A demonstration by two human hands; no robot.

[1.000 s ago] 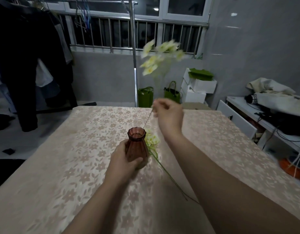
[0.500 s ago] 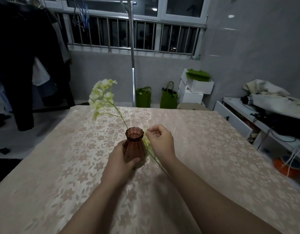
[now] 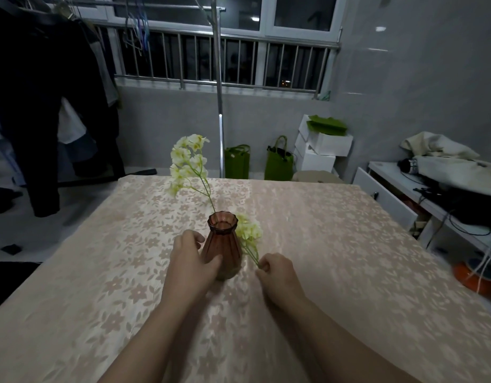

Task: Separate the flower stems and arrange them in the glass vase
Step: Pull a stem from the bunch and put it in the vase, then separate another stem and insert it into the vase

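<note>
A ribbed brown glass vase stands upright on the table, near its middle. One stem of pale yellow flowers stands in the vase and leans to the left. My left hand grips the vase's left side. A second flower stem lies on the cloth just right of the vase. My right hand has its fingers pinched on that stem's lower part, close to the tabletop.
A floral beige cloth covers the table. Beyond the far edge stand a metal pole, two green bags and white boxes. Dark clothes hang at the left. A white desk with cables stands at the right.
My right hand let go of the first stem, which now stands in the vase leaning left. The hand dropped to the table and closed on the second stem beside the vase.
</note>
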